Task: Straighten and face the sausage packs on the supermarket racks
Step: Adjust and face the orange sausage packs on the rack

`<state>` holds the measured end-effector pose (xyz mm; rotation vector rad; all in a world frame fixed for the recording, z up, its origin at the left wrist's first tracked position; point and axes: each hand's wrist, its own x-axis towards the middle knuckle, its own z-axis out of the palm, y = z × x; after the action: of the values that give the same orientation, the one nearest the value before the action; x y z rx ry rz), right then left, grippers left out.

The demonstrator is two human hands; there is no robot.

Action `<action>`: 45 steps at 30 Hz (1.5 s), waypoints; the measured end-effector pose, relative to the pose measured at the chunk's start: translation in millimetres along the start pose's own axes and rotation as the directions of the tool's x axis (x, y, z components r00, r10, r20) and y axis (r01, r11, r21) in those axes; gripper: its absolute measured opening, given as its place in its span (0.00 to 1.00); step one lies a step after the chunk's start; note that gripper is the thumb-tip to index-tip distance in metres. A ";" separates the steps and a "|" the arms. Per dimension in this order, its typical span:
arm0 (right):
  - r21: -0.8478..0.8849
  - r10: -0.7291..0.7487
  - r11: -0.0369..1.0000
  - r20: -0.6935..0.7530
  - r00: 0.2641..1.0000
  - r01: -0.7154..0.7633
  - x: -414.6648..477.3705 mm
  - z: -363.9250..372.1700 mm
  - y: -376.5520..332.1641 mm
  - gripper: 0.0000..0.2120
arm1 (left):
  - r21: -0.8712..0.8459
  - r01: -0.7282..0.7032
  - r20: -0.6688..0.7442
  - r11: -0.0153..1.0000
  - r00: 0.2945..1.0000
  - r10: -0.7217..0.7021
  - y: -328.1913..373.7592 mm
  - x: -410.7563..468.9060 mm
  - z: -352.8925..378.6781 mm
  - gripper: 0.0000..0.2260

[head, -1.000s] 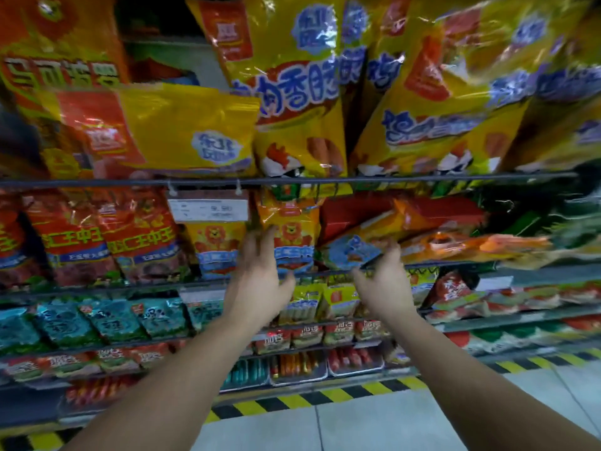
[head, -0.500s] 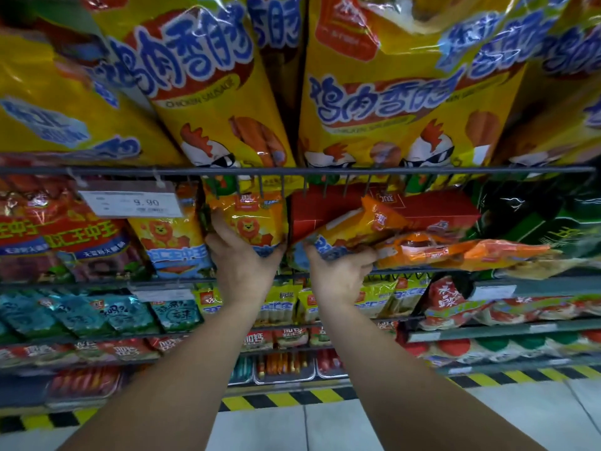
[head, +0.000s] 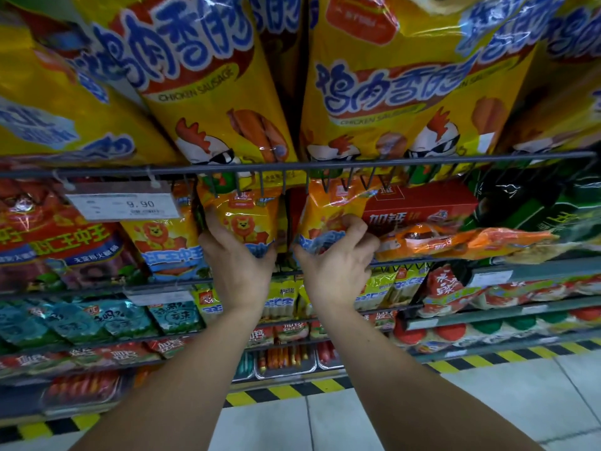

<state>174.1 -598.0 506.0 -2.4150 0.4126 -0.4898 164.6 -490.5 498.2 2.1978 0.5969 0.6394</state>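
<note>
On the second rack two orange lion-print sausage packs stand side by side. My left hand (head: 234,259) grips the bottom of the left lion pack (head: 244,219), thumb at its lower right corner. My right hand (head: 338,260) grips the right orange pack (head: 328,208), fingers curled over its front and thumb under its lower edge; it stands nearly upright. Right of it further orange packs (head: 455,242) lie flat on their sides in front of a red box (head: 419,206). Another lion pack (head: 162,242) stands to the left.
Big yellow chicken-sausage bags (head: 211,92) hang over the wire rail (head: 292,166) above my hands. A 9.90 price tag (head: 125,206) hangs at the left. Red packs (head: 55,242) fill the left; lower racks hold green, yellow and red packs. Below is a tiled floor (head: 325,424) with hazard striping.
My right hand has turned its orange pack from lying tilted to nearly upright beside the left lion pack. My left hand stayed gripping its pack. The camera moved closer.
</note>
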 end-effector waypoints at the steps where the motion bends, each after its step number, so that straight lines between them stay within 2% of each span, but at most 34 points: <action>1: -0.062 -0.023 0.998 0.011 1.000 0.023 0.8 1.0 -1.5 0.45 | 0.005 0.006 0.011 1.000 1.000 -0.006 0.1 0.3 -1.1 0.49; 6: -0.261 -0.052 0.961 0.172 0.984 0.097 -1.2 12.5 5.7 0.45 | -0.042 0.034 0.106 0.999 0.994 -0.029 0.8 -2.5 -13.5 0.47; 9: -0.274 -0.055 0.956 0.191 0.980 0.107 0.3 13.9 14.4 0.46 | -0.022 0.015 0.162 1.000 0.987 -0.011 2.4 -7.6 -23.4 0.46; 12: -0.280 -0.042 0.954 0.245 0.969 0.112 5.6 10.1 15.6 0.47 | 0.073 -0.005 0.140 0.997 0.990 -0.005 8.4 -15.5 -33.7 0.39; 14: -0.276 -0.049 0.954 0.252 0.967 0.120 6.2 9.1 16.3 0.47 | 0.149 -0.133 0.058 0.980 0.990 0.125 12.3 -21.0 -40.0 0.29; 16: -0.252 -0.080 0.958 0.220 0.972 0.136 4.3 7.4 18.3 0.45 | 0.119 -0.315 0.043 0.942 0.949 0.312 21.4 -24.7 -43.0 0.17; 18: -0.193 -0.141 0.965 0.183 0.973 0.176 2.0 4.2 21.9 0.35 | 0.003 -0.471 0.187 0.882 0.867 0.463 36.1 -27.2 -38.6 0.07; 19: -0.154 -0.176 0.967 0.168 0.970 0.202 1.9 2.4 24.5 0.29 | -0.044 -0.521 0.282 0.852 0.812 0.511 43.8 -27.6 -33.8 0.06; 21: -0.077 -0.263 0.958 0.159 0.952 0.277 3.2 -0.8 34.2 0.25 | -0.081 -0.558 0.423 0.826 0.731 0.536 55.2 -25.8 -20.8 0.09; 24: 0.049 -0.375 0.925 0.281 0.884 0.377 4.0 -9.2 55.2 0.36 | -0.035 -0.492 0.484 0.870 0.753 0.446 66.2 -15.6 -4.3 0.13; 25: 0.070 -0.390 0.919 0.301 0.870 0.388 3.4 -14.5 62.2 0.36 | -0.016 -0.481 0.486 0.876 0.762 0.427 69.9 -11.7 -0.9 0.13; 29: 0.048 -0.443 0.896 0.142 0.885 0.441 -6.0 -39.7 94.6 0.21 | 0.105 -0.476 0.523 0.873 0.773 0.359 85.2 -2.4 9.7 0.14; 32: 0.085 -0.363 0.929 0.002 0.932 0.361 -12.2 -57.9 127.3 0.15 | 0.147 -0.507 0.554 0.849 0.753 0.354 88.2 -2.2 17.0 0.17; 38: 0.084 -0.323 0.938 -0.142 0.936 0.337 12.4 -77.5 150.8 0.17 | 0.149 -0.546 0.539 0.825 0.744 0.395 83.0 -3.9 19.3 0.16; 42: 0.094 -0.150 0.981 -0.196 0.969 0.171 34.2 -90.1 159.1 0.19 | 0.218 -0.566 0.525 0.795 0.755 0.393 78.8 -12.3 18.8 0.21; 45: 0.124 -0.131 0.980 -0.202 0.971 0.158 45.2 -98.0 168.2 0.24 | 0.230 -0.608 0.450 0.760 0.759 0.471 76.3 -28.9 21.8 0.24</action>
<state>142.3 -793.7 481.3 -2.2798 0.2752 -0.7961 171.9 -565.4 536.6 2.7877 -0.1763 0.3950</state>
